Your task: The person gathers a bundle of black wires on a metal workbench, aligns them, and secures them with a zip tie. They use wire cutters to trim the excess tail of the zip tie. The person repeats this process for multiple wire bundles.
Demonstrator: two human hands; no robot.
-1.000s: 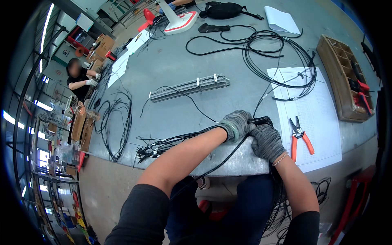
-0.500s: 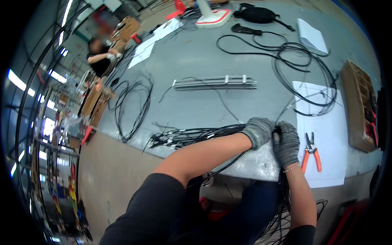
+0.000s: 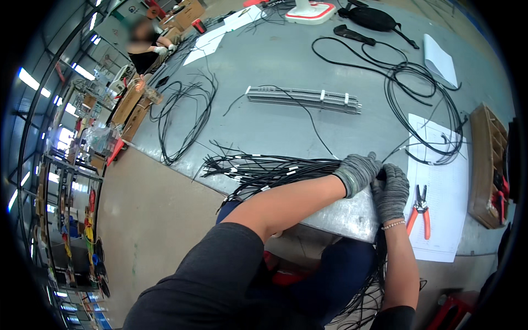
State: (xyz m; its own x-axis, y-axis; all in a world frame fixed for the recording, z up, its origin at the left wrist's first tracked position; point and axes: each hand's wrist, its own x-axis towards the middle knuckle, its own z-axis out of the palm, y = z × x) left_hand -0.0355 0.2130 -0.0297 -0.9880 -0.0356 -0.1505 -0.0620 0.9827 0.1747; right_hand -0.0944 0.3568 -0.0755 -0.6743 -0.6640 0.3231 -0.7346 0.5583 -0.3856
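A bundle of thin black cables with white label sleeves lies along the table's near edge, its loose ends fanned out to the left. My left hand, in a grey knitted glove, is closed over the right part of this bundle. Close beside it, my gloved right hand is closed around the cables near the table corner; its fingertips are partly hidden. Below my right hand more black cables hang past the table edge. Wire strippers with orange handles lie right of my right hand.
Printed sheets lie under the strippers. A wooden compartment box stands at the right. Coiled black cable, grey strips and a loose cable loop lie on the table. Far left, a person works at the table.
The view has shifted, so the table things sit farther right. My hands stay close together on the cables. More of the bundle's left end shows below my left forearm.
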